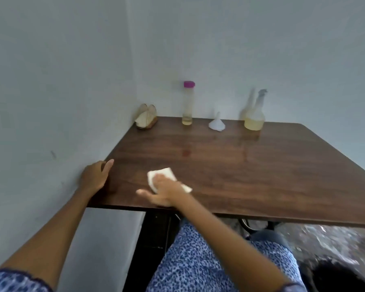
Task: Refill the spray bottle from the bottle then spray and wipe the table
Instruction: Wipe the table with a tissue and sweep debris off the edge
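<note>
Closest to me is the blue patterned dress (198, 260) over the knees, tucked under the table's near edge. Just past that edge, my right hand (167, 191) is flat on the tissue (164, 174), fingers straight and spread, pressing it onto the table (261, 175). It's a bit motion-blurred, so I can't make out each finger. The tissue sticks out beyond the fingertips and to the right of the palm, and sits near the front-left part of the top, not far from the near edge.

My left hand (95, 175) rests on the table's left edge, right where the top meets the wall (51, 102). Fingers are loose and straightish, thumb up on the surface, not gripping anything.

The whole middle and right side of the top is open wood, with a faint wet sheen further back. The right edge runs off frame.

Along the far edge, all well apart from the hands: a napkin holder (146, 119) in the back-left corner against the wall, then the bottle (187, 104) with a purple cap and a little yellowish liquid at the bottom, then a white funnel (216, 122) sitting wide end down, then the sprayer (254, 112) about a third full of yellowish liquid.
</note>
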